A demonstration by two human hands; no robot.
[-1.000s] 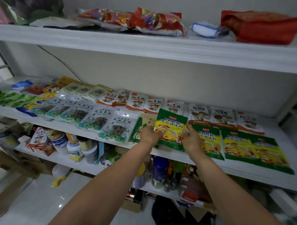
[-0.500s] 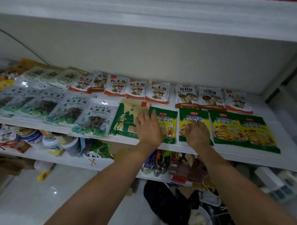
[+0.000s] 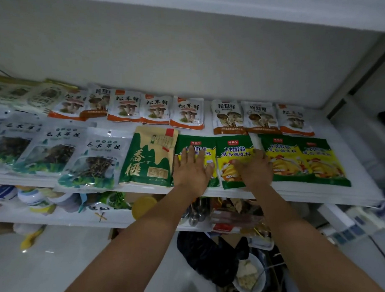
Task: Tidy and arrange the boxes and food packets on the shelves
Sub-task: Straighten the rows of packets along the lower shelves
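Worth sliding gently, not lifting: keep left seasoning packet (image 3: 199, 144) and right seasoning packet (image 3: 235, 149) square to the front edge of the shelf (image 3: 320, 197), no creasing. Left hand (image 3: 192, 168) flat, fingers spread, pressing the first; right hand (image 3: 254, 171) palm-down, fingers loosely bent, resting on the second. Forearms reaching straight in.

Covered labels, smeared edges

My left hand (image 3: 191, 170) covers the label middle of one seasoning packet (image 3: 200, 143), my right hand (image 3: 254, 170) the lower right of the next packet (image 3: 234, 148); far left of my left hand, fungus packets (image 3: 4, 148) blur and run off frame.
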